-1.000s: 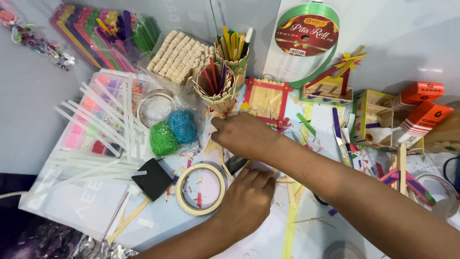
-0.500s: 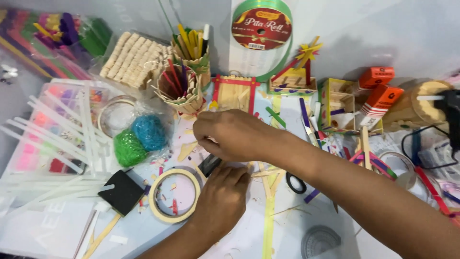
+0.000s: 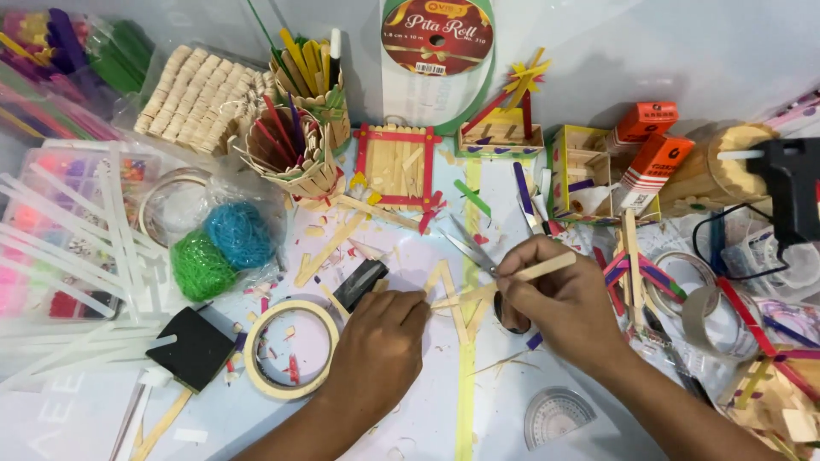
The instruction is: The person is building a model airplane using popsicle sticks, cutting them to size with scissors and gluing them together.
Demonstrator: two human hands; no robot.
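Beside the masking-tape roll (image 3: 289,348), the left hand (image 3: 376,346) pressed flat on joined sticks (image 3: 453,294), steadying them, while the right hand (image 3: 559,299) pinched a plain craft stick (image 3: 547,268).

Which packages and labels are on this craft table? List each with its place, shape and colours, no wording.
Ribbon roll label: top centre, round, dark red with gold trim on a green and white spool.
Two small boxes: upper right beside a stick-built box, rectangular, orange with white panels.
Clear bag of wooden pieces: upper left, pale tan rows.
Clear bag: left, holding green and blue bundles.
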